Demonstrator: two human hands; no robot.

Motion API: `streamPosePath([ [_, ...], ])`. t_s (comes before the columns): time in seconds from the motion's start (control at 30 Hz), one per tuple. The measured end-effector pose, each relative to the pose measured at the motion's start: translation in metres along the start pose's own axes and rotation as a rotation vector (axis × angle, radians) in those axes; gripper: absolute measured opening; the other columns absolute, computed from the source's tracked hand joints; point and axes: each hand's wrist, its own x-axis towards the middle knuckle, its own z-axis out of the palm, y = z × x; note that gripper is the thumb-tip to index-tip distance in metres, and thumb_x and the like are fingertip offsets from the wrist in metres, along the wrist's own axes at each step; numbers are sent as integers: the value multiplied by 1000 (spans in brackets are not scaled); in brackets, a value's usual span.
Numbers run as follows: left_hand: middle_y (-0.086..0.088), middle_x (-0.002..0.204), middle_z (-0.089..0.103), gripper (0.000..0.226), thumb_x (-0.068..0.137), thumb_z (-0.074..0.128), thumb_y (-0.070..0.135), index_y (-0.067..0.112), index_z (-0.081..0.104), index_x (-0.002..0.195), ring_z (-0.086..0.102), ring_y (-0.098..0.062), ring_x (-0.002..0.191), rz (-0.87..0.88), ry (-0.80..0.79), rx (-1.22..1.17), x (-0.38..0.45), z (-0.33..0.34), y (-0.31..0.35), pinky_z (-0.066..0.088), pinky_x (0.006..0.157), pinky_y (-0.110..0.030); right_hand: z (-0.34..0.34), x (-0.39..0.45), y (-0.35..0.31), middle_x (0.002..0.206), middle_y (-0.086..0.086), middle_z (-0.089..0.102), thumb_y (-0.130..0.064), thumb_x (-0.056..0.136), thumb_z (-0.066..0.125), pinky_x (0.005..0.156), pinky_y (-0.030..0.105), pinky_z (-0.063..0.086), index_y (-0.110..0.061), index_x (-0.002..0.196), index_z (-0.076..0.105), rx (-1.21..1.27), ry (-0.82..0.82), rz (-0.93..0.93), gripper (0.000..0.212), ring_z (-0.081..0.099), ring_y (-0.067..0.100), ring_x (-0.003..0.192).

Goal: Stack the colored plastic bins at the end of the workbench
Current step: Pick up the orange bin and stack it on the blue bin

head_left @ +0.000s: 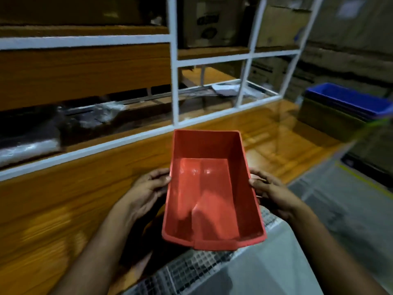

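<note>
I carry an empty red plastic bin [209,192] in front of me, above the near edge of the wooden workbench [70,201]. My left hand [148,190] grips its left wall, thumb on the rim. My right hand [270,191] grips its right wall in the same way. At the far right end of the bench stands a stack of blue bins [348,101], with a green rim just below them at the frame's edge. The picture is blurred by motion.
A white metal frame [174,67] with wooden shelves runs along the back of the bench, holding cardboard boxes [210,20] and plastic-wrapped items [93,116]. A brown box [325,120] sits under the blue bins. Grey floor [344,201] lies to the right.
</note>
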Motion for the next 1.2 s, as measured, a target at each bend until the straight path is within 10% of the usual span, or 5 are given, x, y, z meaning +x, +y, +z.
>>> streamPosePath([
  [0.43, -13, 104, 65, 56, 78, 57, -11, 12, 55, 129, 66, -19, 81, -223, -460, 163, 68, 319, -100, 57, 66, -31, -284, -180, 12, 104, 10, 67, -29, 68, 81, 70, 34, 56, -17, 125, 61, 226, 375, -150, 61, 67, 20, 80],
  [0.7, -9, 96, 71, 65, 53, 84, 3, 15, 68, 115, 67, -16, 76, -251, -635, 208, 80, 535, -158, 58, 63, -28, -462, -275, -3, 95, 11, 69, -13, 83, 62, 63, 32, 58, -8, 123, 57, 372, 558, -222, 40, 66, 18, 69],
  [1.2, -14, 110, 67, 51, 81, 55, -3, 10, 58, 130, 70, -17, 79, -104, -694, 172, 208, 726, -126, 60, 63, -25, -662, -211, -142, 95, 10, 68, -10, 91, 60, 62, 30, 57, -11, 112, 66, 302, 541, -391, 22, 66, 15, 71],
])
